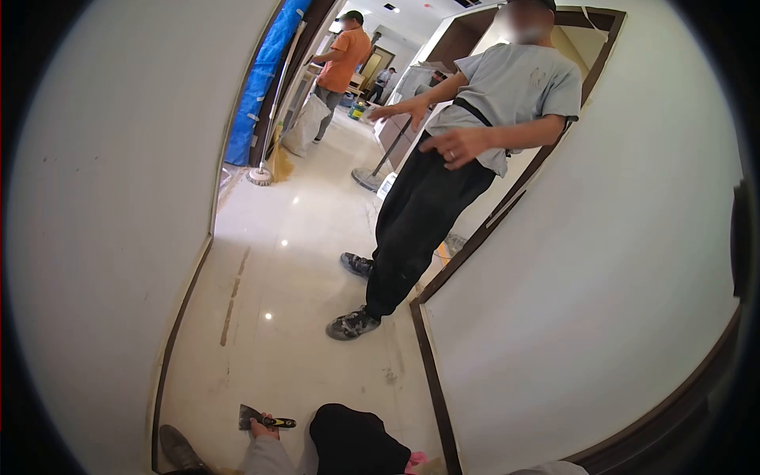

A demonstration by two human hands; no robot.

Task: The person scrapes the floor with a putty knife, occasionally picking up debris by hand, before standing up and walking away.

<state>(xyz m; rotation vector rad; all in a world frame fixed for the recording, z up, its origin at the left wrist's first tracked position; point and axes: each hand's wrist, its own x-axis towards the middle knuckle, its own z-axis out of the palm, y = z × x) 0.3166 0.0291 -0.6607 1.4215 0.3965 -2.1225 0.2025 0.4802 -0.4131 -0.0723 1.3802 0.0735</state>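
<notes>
Low in the head view, my left hand (266, 428) is closed around a putty knife (279, 423). Its wide dark blade points to the left, and its black and yellow handle to the right. The knife is held just over the pale glossy floor (261, 364). A brown shoe (181, 448) stands left of the hand, and a black-clothed knee (356, 440) is to its right. Something pink (416, 459) shows partly behind the knee; I cannot make out what it is. My right hand does not show; a bit of light sleeve (546, 469) appears at the bottom edge.
A person in a grey shirt (514, 95) stands ahead, both hands out in front. Farther back is a person in orange (346, 59). A long-handled brush (260, 176), a straw broom (280, 162) and a white sack (305, 131) stand by the left doorway. White walls (103, 237) flank the floor.
</notes>
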